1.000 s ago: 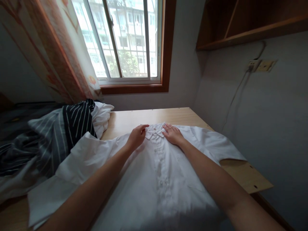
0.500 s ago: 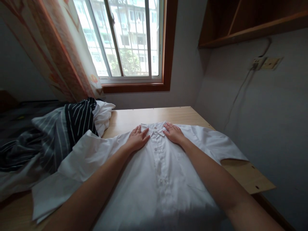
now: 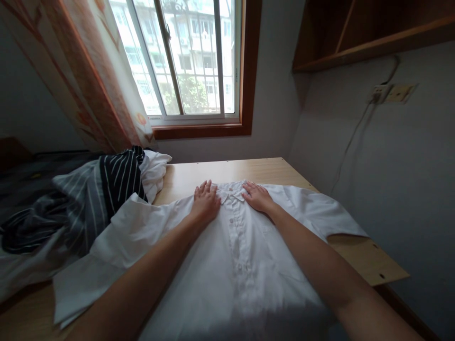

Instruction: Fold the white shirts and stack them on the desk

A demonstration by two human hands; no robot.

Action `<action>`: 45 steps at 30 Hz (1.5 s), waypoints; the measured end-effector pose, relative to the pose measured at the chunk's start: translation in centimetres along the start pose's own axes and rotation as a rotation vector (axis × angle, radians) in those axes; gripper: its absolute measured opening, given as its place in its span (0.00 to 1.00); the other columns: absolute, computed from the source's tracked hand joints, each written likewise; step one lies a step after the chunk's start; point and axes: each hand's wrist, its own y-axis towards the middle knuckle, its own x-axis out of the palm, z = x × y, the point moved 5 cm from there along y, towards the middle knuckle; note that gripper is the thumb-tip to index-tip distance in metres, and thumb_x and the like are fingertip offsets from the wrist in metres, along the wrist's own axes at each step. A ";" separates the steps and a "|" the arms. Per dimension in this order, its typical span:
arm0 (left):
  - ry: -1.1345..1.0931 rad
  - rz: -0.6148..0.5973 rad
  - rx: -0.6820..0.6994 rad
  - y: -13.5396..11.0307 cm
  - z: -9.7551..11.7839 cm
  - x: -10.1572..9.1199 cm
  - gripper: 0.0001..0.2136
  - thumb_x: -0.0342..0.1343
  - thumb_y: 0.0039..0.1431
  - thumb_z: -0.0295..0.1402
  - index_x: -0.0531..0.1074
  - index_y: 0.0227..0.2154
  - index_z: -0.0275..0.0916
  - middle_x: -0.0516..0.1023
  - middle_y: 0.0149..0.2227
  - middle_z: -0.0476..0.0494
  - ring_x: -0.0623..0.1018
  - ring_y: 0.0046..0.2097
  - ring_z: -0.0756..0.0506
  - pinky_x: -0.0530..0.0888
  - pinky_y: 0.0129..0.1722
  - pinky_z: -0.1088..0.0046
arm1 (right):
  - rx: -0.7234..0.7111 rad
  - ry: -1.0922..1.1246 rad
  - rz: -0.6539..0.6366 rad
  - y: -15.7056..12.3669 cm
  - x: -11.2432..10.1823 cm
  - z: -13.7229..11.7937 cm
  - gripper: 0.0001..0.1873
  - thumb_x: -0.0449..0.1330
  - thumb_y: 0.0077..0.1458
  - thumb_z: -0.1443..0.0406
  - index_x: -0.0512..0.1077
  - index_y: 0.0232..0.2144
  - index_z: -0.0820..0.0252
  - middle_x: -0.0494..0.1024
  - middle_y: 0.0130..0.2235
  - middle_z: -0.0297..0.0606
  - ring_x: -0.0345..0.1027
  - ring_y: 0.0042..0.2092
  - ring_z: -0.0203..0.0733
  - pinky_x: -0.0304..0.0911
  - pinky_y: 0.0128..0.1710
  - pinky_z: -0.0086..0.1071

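Note:
A white button-up shirt (image 3: 220, 265) lies front side up, its collar at the far end and its sleeves spread to both sides. My left hand (image 3: 206, 203) rests flat on the shirt just left of the collar, fingers stretched forward. On the collar's right side lies my right hand (image 3: 258, 196), palm down with its fingers extended. Neither hand grips the cloth. The shirt's lower hem is out of clear sight in the shadow near me.
Under the shirt is a light wooden board (image 3: 220, 171). A heap of clothes, with a black-and-white striped garment (image 3: 121, 173) and a white one (image 3: 156, 166), lies at the left. A wall with a socket (image 3: 380, 93) and hanging cord stands at the right.
My left hand has turned, its fingers now pointing more straight ahead and its thumb drawn in from the collar. The right hand stays in nearly the same place.

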 end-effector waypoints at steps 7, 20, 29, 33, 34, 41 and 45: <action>-0.284 0.061 0.315 -0.4 2.6 0.7 0.15 0.48 0.63 0.27 0.74 0.50 0.35 0.77 0.51 0.37 0.73 0.54 0.41 0.69 0.59 0.62 | -0.084 -0.024 0.203 -0.1 -1.3 -0.8 0.24 0.57 0.61 0.59 0.69 0.58 0.61 0.64 0.64 0.48 0.53 0.65 0.51 0.49 0.64 0.44; -0.320 0.052 0.297 -0.4 2.0 1.6 0.17 0.51 0.61 0.28 0.70 0.53 0.35 0.76 0.53 0.36 0.73 0.56 0.40 0.68 0.60 0.58 | -0.206 0.025 0.078 -0.7 -0.3 -5.1 0.21 0.50 0.64 0.65 0.70 0.57 0.54 0.77 0.53 0.42 0.72 0.52 0.46 0.64 0.48 0.34; -0.339 0.033 0.228 -0.3 2.0 1.0 0.18 0.51 0.60 0.27 0.70 0.53 0.33 0.78 0.51 0.36 0.74 0.56 0.40 0.71 0.58 0.61 | -0.177 0.039 0.115 -0.8 -0.6 -4.9 0.14 0.50 0.64 0.65 0.72 0.48 0.56 0.79 0.47 0.41 0.73 0.46 0.43 0.62 0.42 0.30; -0.335 0.041 0.236 -0.3 2.0 1.1 0.16 0.50 0.60 0.27 0.71 0.50 0.35 0.78 0.49 0.37 0.73 0.55 0.39 0.71 0.58 0.60 | -0.166 0.105 0.148 -0.6 -0.5 -4.5 0.12 0.51 0.64 0.66 0.72 0.44 0.57 0.79 0.45 0.41 0.72 0.44 0.41 0.61 0.41 0.29; -0.331 0.043 0.240 -0.4 2.0 1.1 0.15 0.50 0.60 0.27 0.72 0.49 0.35 0.78 0.49 0.37 0.74 0.54 0.40 0.71 0.58 0.60 | -0.165 0.135 0.164 -0.5 -0.5 -4.3 0.11 0.51 0.63 0.66 0.72 0.44 0.57 0.78 0.45 0.40 0.72 0.44 0.41 0.61 0.42 0.29; -0.341 0.039 0.290 -0.4 2.0 1.1 0.13 0.50 0.60 0.26 0.74 0.46 0.37 0.78 0.49 0.39 0.73 0.53 0.40 0.69 0.58 0.58 | -0.126 0.356 0.224 0.3 -0.4 -3.3 0.08 0.55 0.59 0.67 0.74 0.39 0.58 0.78 0.37 0.37 0.70 0.38 0.39 0.62 0.39 0.30; -0.360 0.031 0.310 -0.5 2.1 0.9 0.16 0.51 0.58 0.25 0.76 0.46 0.42 0.77 0.50 0.43 0.73 0.53 0.41 0.69 0.58 0.58 | -0.102 0.479 0.230 0.5 -0.5 -2.9 0.07 0.55 0.58 0.66 0.73 0.37 0.58 0.77 0.33 0.35 0.70 0.35 0.38 0.62 0.37 0.29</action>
